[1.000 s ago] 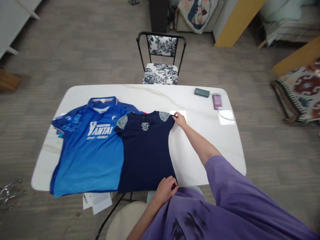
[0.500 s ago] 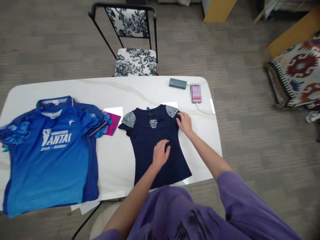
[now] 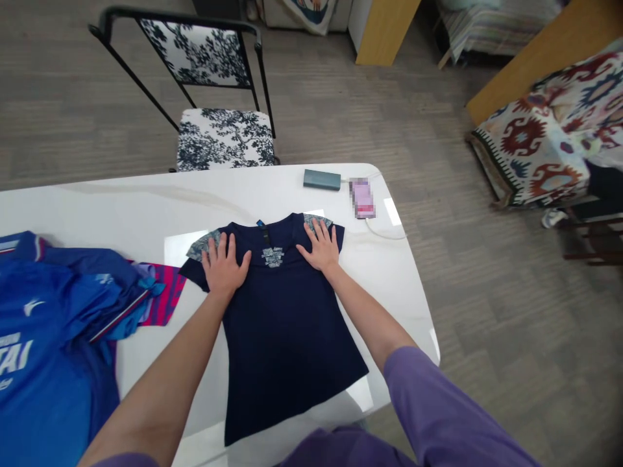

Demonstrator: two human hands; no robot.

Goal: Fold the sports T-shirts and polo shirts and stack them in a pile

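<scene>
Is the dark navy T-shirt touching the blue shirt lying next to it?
Apart. The head view shows the white table between the navy T-shirt and the blue shirt; near the sleeves, a striped cloth shows in the gap.

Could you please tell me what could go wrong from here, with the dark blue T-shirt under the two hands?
The T-shirt may wrinkle at its shoulders if the left hand and right hand, both resting there, slide unevenly.

Its sleeve beside the left hand lies close to the striped cloth and might catch on it.

The phone and cable lie near the table's edge; a wide sweep could snag the cable.
</scene>
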